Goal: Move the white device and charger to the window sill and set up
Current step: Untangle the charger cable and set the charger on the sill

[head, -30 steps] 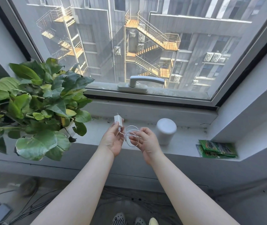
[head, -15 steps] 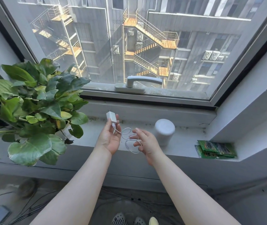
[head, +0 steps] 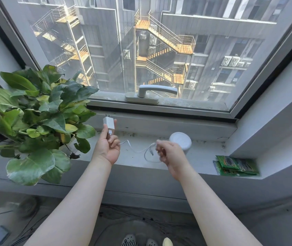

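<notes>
small white plastic wall charger (head: 108, 123): light, rigid, pinched in left hand (head: 107, 146) left of white cylindrical device (head: 180, 141) on sill | thin limp white cable (head: 138, 150): right hand (head: 170, 153) closed on its loop; grip connector

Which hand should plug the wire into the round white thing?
The right hand, probably. It holds the cable's loose end right beside the white device on the window sill. The left hand is farther off, holding the charger.

One charger (head: 109, 123), one white device (head: 180, 141), two hands (head: 108, 148).
</notes>
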Motion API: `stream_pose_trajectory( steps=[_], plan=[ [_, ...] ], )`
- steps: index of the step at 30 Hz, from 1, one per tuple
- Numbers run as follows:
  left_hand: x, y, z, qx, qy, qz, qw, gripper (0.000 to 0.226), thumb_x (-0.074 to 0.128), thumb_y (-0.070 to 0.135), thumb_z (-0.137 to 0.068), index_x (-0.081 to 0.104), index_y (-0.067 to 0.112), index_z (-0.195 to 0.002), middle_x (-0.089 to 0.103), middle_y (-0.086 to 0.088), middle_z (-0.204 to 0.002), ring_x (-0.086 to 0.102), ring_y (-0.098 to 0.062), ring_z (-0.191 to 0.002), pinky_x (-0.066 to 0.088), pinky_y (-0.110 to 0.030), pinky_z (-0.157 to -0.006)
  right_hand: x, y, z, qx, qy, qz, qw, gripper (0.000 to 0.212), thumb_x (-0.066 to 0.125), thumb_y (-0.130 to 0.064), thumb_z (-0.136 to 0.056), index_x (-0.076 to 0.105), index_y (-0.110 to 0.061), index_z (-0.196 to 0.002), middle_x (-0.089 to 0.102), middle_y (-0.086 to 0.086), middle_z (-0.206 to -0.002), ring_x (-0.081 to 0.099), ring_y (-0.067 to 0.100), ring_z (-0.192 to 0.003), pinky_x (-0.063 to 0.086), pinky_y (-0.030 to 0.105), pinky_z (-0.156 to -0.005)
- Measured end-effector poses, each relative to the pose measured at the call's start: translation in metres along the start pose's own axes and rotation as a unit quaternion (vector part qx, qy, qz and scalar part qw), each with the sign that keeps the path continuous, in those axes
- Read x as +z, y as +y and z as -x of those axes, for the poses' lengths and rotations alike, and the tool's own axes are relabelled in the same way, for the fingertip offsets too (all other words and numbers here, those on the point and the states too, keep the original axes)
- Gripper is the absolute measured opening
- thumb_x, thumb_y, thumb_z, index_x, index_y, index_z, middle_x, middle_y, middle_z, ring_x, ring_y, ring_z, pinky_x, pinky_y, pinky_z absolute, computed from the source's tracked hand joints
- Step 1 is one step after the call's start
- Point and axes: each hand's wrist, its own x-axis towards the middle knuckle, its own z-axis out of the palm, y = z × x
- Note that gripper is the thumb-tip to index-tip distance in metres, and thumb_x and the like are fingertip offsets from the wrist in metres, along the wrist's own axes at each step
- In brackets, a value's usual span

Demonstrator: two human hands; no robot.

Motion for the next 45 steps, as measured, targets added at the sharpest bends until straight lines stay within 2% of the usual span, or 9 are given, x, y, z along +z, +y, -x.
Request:
stream_pose_trajectory(
  steps=[4, 8, 14, 20, 27, 31, 37, 42, 45],
  plan=[
    [-0.009, 0.002, 0.000, -0.001, 0.024, -0.001, 1.000, 0.039, 0.047, 0.038, -0.095, 0.051, 0.019, -0.128, 0.075, 0.010, -0.086, 0.031, -0.006, -0.028, 0.021, -0.012, -0.029, -0.005, -0.026, 0.007, -0.074, -0.011, -0.176, 0.982, 0.029, 0.047, -0.013, -0.096, 0.054, -0.015, -0.068, 0.053, -0.004, -0.064, 0.032, 0.007, -0.047, 0.018, 0.017, -0.039],
    [-0.012, -0.001, 0.000, 0.008, 0.046, -0.029, 0.998, 0.030, 0.046, 0.038, -0.096, 0.054, 0.020, -0.118, 0.072, 0.013, -0.071, 0.029, -0.006, -0.027, 0.019, -0.011, -0.028, 0.003, -0.040, 0.017, -0.120, -0.067, -0.166, 0.977, 0.028, 0.046, -0.013, -0.097, 0.061, -0.015, -0.073, 0.050, -0.004, -0.063, 0.031, 0.007, -0.046, 0.020, 0.016, -0.039],
    [-0.019, 0.006, -0.002, 0.064, 0.103, -0.063, 0.991, 0.018, 0.049, 0.034, -0.096, 0.057, 0.021, -0.104, 0.064, 0.009, -0.109, 0.027, -0.006, -0.026, 0.018, -0.010, -0.028, 0.007, -0.052, 0.019, -0.193, -0.062, -0.191, 0.960, 0.025, 0.043, -0.010, -0.098, 0.063, -0.014, -0.085, 0.046, -0.003, -0.060, 0.029, 0.007, -0.045, 0.020, 0.016, -0.040],
    [-0.010, 0.001, 0.006, 0.027, 0.061, -0.067, 0.996, 0.021, 0.048, 0.032, -0.096, 0.059, 0.019, -0.108, 0.066, 0.011, -0.105, 0.031, -0.005, -0.030, 0.021, -0.009, -0.031, 0.016, -0.044, 0.010, -0.139, -0.050, -0.117, 0.982, 0.027, 0.043, -0.008, -0.098, 0.066, -0.016, -0.085, 0.050, -0.006, -0.062, 0.034, 0.008, -0.052, 0.025, 0.016, -0.044],
    [0.025, -0.011, 0.019, -0.013, -0.035, -0.120, 0.992, 0.032, 0.051, 0.026, -0.094, 0.055, 0.015, -0.123, 0.068, 0.003, -0.110, 0.051, -0.001, -0.070, 0.045, -0.010, -0.052, 0.031, -0.023, 0.001, -0.075, -0.035, -0.086, 0.993, 0.025, 0.049, -0.009, -0.097, 0.071, -0.016, -0.088, 0.052, -0.004, -0.071, 0.046, 0.004, -0.056, 0.044, 0.015, -0.052],
    [0.032, -0.015, 0.019, 0.005, -0.041, -0.144, 0.989, 0.029, 0.051, 0.012, -0.094, 0.053, 0.014, -0.123, 0.072, 0.002, -0.094, 0.059, -0.007, -0.076, 0.054, -0.016, -0.062, 0.032, -0.015, -0.001, -0.074, -0.028, -0.094, 0.992, 0.019, 0.053, -0.009, -0.095, 0.072, -0.013, -0.094, 0.057, -0.010, -0.063, 0.049, 0.005, -0.061, 0.051, 0.016, -0.058],
    [0.038, -0.018, 0.024, 0.053, -0.003, -0.179, 0.982, 0.032, 0.053, -0.001, -0.090, 0.052, 0.019, -0.115, 0.068, 0.001, -0.096, 0.061, -0.005, -0.073, 0.050, -0.018, -0.068, 0.034, -0.005, -0.009, -0.102, -0.002, -0.080, 0.992, 0.018, 0.059, -0.011, -0.091, 0.075, -0.020, -0.089, 0.068, -0.012, -0.075, 0.054, 0.003, -0.069, 0.045, 0.016, -0.069],
    [0.049, -0.016, 0.027, 0.106, -0.040, -0.193, 0.975, 0.024, 0.056, 0.003, -0.090, 0.056, 0.020, -0.107, 0.068, 0.001, -0.105, 0.058, -0.004, -0.082, 0.042, -0.018, -0.075, 0.039, -0.004, -0.017, -0.126, 0.018, -0.080, 0.989, 0.014, 0.061, -0.009, -0.090, 0.073, -0.011, -0.098, 0.071, -0.012, -0.085, 0.056, -0.007, -0.062, 0.041, 0.004, -0.061],
    [0.045, -0.024, 0.023, 0.136, 0.015, -0.251, 0.958, 0.026, 0.062, 0.002, -0.085, 0.055, 0.018, -0.105, 0.066, 0.002, -0.099, 0.056, -0.003, -0.079, 0.039, -0.016, -0.069, 0.042, 0.005, -0.025, -0.114, 0.047, -0.077, 0.989, 0.014, 0.060, -0.008, -0.090, 0.073, -0.010, -0.098, 0.070, -0.006, -0.082, 0.058, -0.005, -0.064, 0.043, 0.005, -0.067]
  ],
)
